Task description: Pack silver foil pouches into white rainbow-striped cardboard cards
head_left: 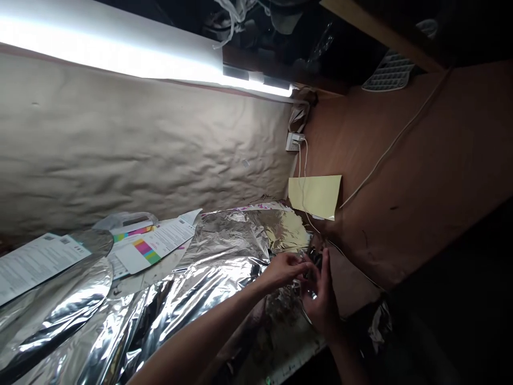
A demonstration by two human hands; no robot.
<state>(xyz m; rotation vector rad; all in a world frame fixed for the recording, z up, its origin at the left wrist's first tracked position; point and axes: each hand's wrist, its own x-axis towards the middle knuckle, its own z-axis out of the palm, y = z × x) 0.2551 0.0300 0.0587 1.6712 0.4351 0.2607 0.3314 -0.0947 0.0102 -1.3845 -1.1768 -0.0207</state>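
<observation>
Fingertip work in shadow

Remotely, I saw a small glossy piece (313,293) between the left hand (285,269), fingers bent, and right hand (321,302), beside silvery foil (224,232); whether either gripped, I couldn't tell. A light pinch, angled lampward, seemed best.

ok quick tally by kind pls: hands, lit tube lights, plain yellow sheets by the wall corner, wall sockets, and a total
Hands: 2 (left hand, right hand)
Lit tube light: 1
Plain yellow sheet: 1
Wall socket: 1
Total: 5
</observation>
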